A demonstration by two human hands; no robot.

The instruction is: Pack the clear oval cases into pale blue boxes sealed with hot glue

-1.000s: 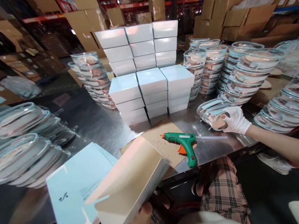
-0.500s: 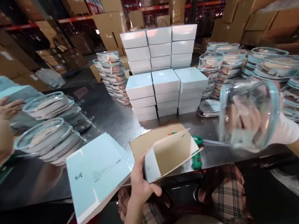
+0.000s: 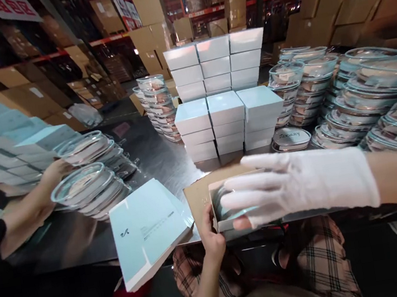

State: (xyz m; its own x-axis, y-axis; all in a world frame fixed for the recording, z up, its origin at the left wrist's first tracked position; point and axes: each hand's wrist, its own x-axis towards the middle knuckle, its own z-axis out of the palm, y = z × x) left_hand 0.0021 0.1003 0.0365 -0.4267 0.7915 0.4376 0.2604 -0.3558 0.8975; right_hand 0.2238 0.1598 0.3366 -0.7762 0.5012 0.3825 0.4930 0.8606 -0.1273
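Head view: right hand (image 3: pixel 302 187) in white glove, fingers spread flat, palm down over glass dish (image 3: pixel 230 203), pressing it into open carton (image 3: pixel 218 205) directly beneath. Whether it grips dish: cannot tell.

Left hand (image 3: pixel 211 231) bare, closed on carton's near-left corner, steadying it at desk (image 3: pixel 155 160) edge; left hand nearer carton wall.

Carton: tan cardboard inside, pale outside, squarish. Dish: clear, round, smooth.

Flat pale-blue box blanks (image 3: pixel 146 227) just left. Stacked white boxes (image 3: pixel 224 109) behind; glass dish stacks (image 3: pixel 364 97) right. Another person's arm (image 3: pixel 31 210) far left.

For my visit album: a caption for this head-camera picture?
Gloved right hand lowers a glass dish into a box steadied by the left hand.
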